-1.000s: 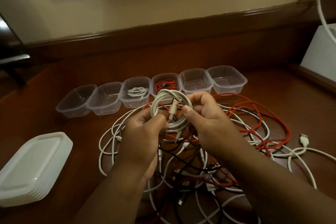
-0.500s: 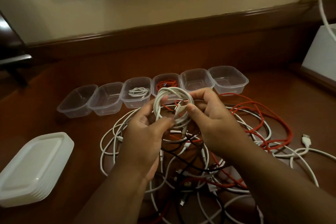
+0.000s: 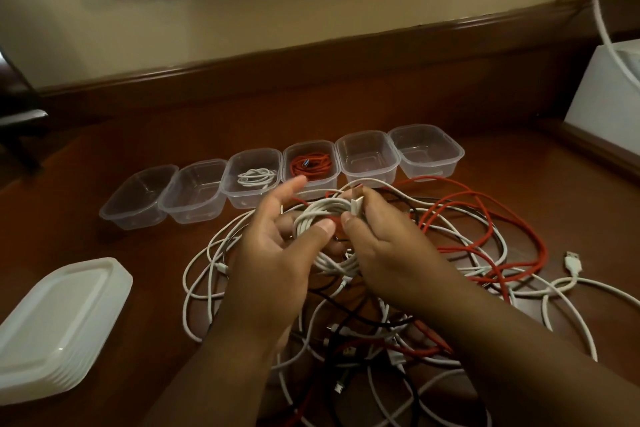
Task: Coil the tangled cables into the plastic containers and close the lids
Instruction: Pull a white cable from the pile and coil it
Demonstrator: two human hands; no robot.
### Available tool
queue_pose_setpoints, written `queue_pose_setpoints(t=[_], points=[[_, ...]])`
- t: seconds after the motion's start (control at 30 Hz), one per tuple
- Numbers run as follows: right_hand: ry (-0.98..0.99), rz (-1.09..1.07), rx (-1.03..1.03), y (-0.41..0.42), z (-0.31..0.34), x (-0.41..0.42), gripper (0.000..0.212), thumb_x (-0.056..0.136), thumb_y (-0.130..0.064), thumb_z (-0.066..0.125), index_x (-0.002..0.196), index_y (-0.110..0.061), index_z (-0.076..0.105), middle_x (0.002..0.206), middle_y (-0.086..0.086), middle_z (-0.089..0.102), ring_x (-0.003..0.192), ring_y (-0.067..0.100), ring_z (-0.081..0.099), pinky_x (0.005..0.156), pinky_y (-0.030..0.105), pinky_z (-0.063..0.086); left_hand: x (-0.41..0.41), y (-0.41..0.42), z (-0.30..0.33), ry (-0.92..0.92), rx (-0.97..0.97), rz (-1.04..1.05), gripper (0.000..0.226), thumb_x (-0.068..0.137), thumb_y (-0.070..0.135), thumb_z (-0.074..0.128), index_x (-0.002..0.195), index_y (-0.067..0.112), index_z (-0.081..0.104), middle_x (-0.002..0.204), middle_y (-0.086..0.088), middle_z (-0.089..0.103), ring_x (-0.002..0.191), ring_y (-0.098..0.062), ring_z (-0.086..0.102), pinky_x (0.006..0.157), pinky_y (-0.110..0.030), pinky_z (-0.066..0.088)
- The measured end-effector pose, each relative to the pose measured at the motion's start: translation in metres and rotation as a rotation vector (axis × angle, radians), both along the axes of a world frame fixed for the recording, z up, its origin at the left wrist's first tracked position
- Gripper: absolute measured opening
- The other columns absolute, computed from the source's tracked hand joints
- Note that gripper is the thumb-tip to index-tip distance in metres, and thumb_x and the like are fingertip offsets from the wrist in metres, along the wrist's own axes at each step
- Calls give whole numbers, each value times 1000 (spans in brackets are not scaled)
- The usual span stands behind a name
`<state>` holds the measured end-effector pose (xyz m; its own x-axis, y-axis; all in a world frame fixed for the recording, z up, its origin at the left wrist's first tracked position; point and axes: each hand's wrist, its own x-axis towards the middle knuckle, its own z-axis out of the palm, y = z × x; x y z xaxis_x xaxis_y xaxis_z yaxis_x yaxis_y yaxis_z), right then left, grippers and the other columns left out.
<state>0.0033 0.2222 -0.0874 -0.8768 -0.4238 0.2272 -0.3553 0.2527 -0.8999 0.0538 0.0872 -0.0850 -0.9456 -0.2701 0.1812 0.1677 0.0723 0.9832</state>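
Note:
A coiled white cable (image 3: 320, 215) sits between my hands above the tangled pile of white, red and black cables (image 3: 450, 253). My right hand (image 3: 384, 246) grips the coil and pinches its USB plug (image 3: 356, 203) upright. My left hand (image 3: 277, 246) has its thumb on the coil's left side while its fingers spread out straight. Several clear plastic containers (image 3: 367, 156) stand in a row behind. One holds a white coil (image 3: 256, 177), another a red coil (image 3: 311, 165).
A stack of white lids (image 3: 52, 326) lies at the front left of the wooden table. A white box (image 3: 606, 97) with a white cord running up to the wall stands at the right. A loose USB plug (image 3: 573, 263) lies right of the pile.
The white coil has tipped from upright to flatter and lower. My left fingers have opened out from the coil. My right hand now holds the plug end upright.

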Motion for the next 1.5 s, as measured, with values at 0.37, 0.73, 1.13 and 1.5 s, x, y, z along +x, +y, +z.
queue_pose_setpoints(t=[0.37,0.73,1.13,1.5], points=[[-322,-7,-252,17,4,-22,17,99,-18,55,99,-21,72,74,2,66,72,19,61,78,43,53,-8,-9,-2,47,-30,-22,38,90,-5,61,105,26,76,96,-5,76,90,-25,73,86,-51,58],[-109,-131,-103,23,17,-19,4,91,-20,68,93,-22,71,84,5,74,77,14,71,72,29,60,-14,-7,-7,80,-242,42,35,92,14,68,119,37,66,107,12,72,99,-5,69,88,-38,58],[223,-394,259,40,60,-128,12,85,-23,76,89,-24,65,82,-7,62,73,4,58,56,19,42,-127,-23,25,71,-803,-71,22,98,26,59,119,29,64,103,12,65,90,-1,62,80,-31,59],[254,-362,816,-5,10,-240,14,95,-13,59,107,-8,63,111,11,59,90,25,63,73,35,55,-197,-23,-5,76,-1458,-208,27,97,36,54,119,28,66,117,3,62,103,-14,58,78,-29,50]])
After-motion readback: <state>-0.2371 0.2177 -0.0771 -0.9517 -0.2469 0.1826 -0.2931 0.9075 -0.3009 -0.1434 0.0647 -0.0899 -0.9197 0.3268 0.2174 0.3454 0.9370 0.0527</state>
